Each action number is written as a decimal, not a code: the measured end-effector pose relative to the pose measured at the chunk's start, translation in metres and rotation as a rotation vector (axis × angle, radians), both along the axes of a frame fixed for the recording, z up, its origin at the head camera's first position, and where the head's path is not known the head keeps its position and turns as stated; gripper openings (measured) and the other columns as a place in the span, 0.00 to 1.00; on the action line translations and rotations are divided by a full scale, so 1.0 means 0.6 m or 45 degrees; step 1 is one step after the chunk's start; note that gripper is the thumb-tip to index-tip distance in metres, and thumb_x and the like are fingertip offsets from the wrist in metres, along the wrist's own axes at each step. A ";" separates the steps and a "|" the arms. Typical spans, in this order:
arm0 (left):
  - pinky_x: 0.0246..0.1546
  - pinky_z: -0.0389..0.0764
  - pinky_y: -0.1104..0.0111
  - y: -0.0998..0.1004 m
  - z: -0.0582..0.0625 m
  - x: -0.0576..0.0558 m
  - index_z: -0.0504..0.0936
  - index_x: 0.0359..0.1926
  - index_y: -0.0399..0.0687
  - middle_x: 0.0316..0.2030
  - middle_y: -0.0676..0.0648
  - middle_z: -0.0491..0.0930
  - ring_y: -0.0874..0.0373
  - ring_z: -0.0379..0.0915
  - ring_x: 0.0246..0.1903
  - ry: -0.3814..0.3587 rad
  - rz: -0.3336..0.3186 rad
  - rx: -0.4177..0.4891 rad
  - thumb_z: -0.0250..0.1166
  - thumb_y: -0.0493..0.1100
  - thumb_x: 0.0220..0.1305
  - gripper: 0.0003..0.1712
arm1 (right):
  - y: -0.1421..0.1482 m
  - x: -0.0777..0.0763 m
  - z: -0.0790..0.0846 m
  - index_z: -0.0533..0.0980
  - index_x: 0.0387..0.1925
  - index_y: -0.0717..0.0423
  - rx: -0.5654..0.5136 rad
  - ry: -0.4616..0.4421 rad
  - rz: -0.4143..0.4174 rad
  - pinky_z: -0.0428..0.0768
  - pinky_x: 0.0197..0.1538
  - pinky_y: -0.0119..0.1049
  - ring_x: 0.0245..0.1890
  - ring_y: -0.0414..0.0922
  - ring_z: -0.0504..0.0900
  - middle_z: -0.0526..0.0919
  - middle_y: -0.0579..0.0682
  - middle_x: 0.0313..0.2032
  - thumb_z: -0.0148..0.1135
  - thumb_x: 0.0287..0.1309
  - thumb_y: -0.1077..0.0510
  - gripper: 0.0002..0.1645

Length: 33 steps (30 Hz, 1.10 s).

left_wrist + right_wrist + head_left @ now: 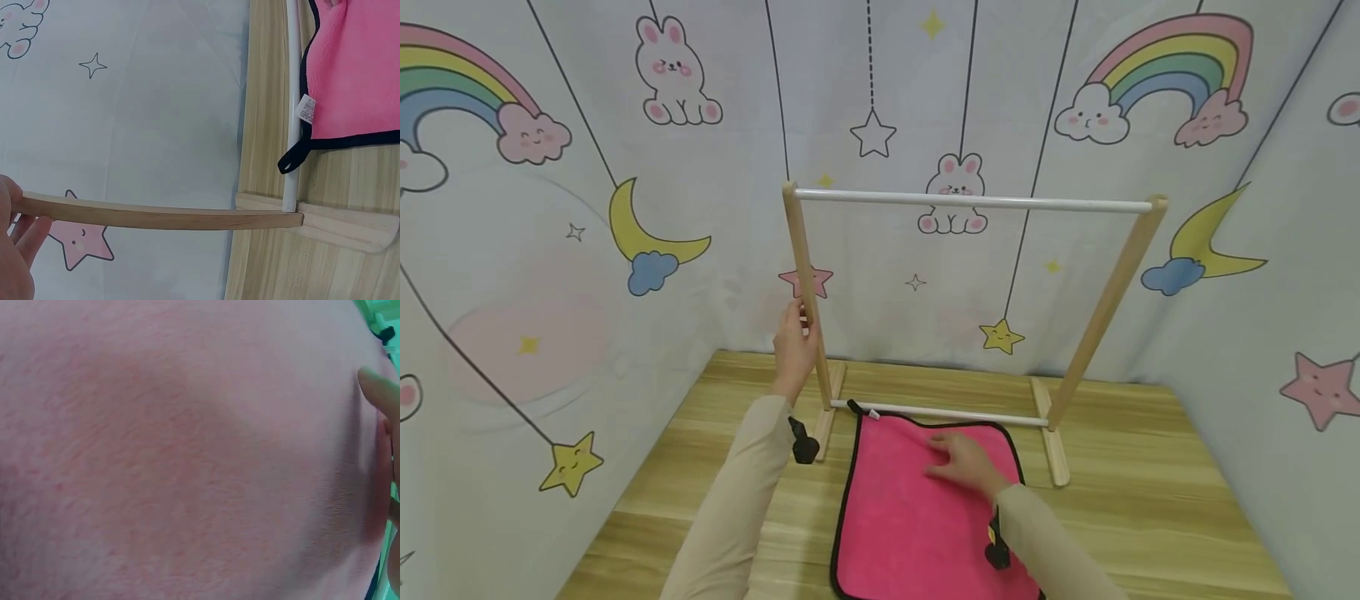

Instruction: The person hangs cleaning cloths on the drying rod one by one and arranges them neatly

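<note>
A wooden rack with two white crossbars (973, 201) stands on the table, and my left hand (794, 346) grips its left post (808, 287) partway up. In the left wrist view, fingers (32, 240) lie around the end of that post in sight. A pink towel (917, 525) with black edging lies flat in front of the rack, its top edge by the lower bar (955, 412). My right hand (966, 465) rests over the towel's upper part, thumb and fingers apart. Close up in the right wrist view, the towel (187, 456) fills most of the picture, the thumb (378, 394) at its right edge.
Two wooden feet (1051, 437) carry the rack. The towel's corner has a black loop (292, 157) and a white label (306, 108), close to the lower bar. A printed cloth backdrop (880, 317) rises behind the wood-grain table (1157, 492).
</note>
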<state>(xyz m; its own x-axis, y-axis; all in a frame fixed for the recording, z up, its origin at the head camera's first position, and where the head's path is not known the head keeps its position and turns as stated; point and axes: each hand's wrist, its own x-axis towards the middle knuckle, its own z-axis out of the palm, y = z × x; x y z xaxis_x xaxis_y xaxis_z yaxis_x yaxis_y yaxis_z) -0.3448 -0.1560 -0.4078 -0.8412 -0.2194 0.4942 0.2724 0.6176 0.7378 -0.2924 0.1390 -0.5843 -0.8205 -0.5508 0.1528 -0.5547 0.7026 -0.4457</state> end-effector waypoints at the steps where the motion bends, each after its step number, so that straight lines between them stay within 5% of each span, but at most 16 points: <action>1: 0.39 0.81 0.60 0.001 0.001 0.000 0.66 0.56 0.37 0.46 0.36 0.71 0.46 0.73 0.41 -0.003 0.001 0.004 0.55 0.30 0.61 0.22 | -0.001 0.002 -0.003 0.77 0.48 0.61 0.010 0.051 0.007 0.75 0.50 0.46 0.49 0.52 0.77 0.79 0.56 0.47 0.66 0.47 0.46 0.30; 5: 0.39 0.81 0.60 0.000 0.001 -0.001 0.66 0.56 0.37 0.46 0.36 0.72 0.45 0.73 0.41 -0.003 -0.001 0.007 0.55 0.30 0.61 0.21 | -0.006 0.008 -0.015 0.80 0.43 0.59 0.035 0.244 0.008 0.77 0.47 0.43 0.44 0.49 0.79 0.82 0.53 0.42 0.65 0.49 0.50 0.21; 10: 0.38 0.81 0.59 -0.002 0.000 0.000 0.66 0.56 0.37 0.45 0.37 0.72 0.46 0.74 0.41 0.000 -0.001 -0.010 0.55 0.31 0.61 0.21 | -0.013 0.009 -0.025 0.83 0.37 0.56 -0.027 0.342 -0.011 0.79 0.44 0.40 0.40 0.45 0.81 0.84 0.51 0.36 0.64 0.51 0.55 0.12; 16: 0.37 0.81 0.59 -0.002 -0.003 -0.001 0.65 0.56 0.38 0.45 0.37 0.71 0.46 0.74 0.41 -0.010 -0.004 -0.020 0.55 0.32 0.61 0.21 | -0.019 0.004 -0.020 0.83 0.33 0.57 -0.153 0.200 -0.100 0.80 0.41 0.40 0.39 0.48 0.81 0.82 0.54 0.39 0.64 0.50 0.60 0.07; 22: 0.37 0.81 0.59 -0.002 -0.002 -0.002 0.65 0.56 0.37 0.45 0.37 0.71 0.46 0.74 0.40 -0.004 -0.003 -0.019 0.55 0.32 0.61 0.21 | -0.023 -0.008 -0.008 0.78 0.43 0.63 -0.197 -0.011 -0.201 0.78 0.46 0.45 0.45 0.52 0.79 0.81 0.57 0.43 0.67 0.46 0.63 0.19; 33: 0.38 0.81 0.60 -0.001 -0.003 -0.001 0.65 0.57 0.36 0.45 0.36 0.71 0.46 0.73 0.41 0.014 -0.004 -0.033 0.55 0.32 0.61 0.22 | -0.021 -0.003 -0.005 0.82 0.34 0.56 -0.113 0.105 -0.238 0.77 0.39 0.41 0.36 0.47 0.77 0.82 0.48 0.32 0.70 0.43 0.59 0.12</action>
<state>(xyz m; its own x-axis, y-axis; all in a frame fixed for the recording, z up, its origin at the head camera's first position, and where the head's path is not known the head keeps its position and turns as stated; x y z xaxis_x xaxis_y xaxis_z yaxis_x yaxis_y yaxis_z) -0.3456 -0.1568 -0.4095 -0.8364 -0.2033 0.5090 0.2826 0.6357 0.7184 -0.2942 0.1262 -0.5873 -0.8900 -0.3714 0.2644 -0.4552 0.7568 -0.4691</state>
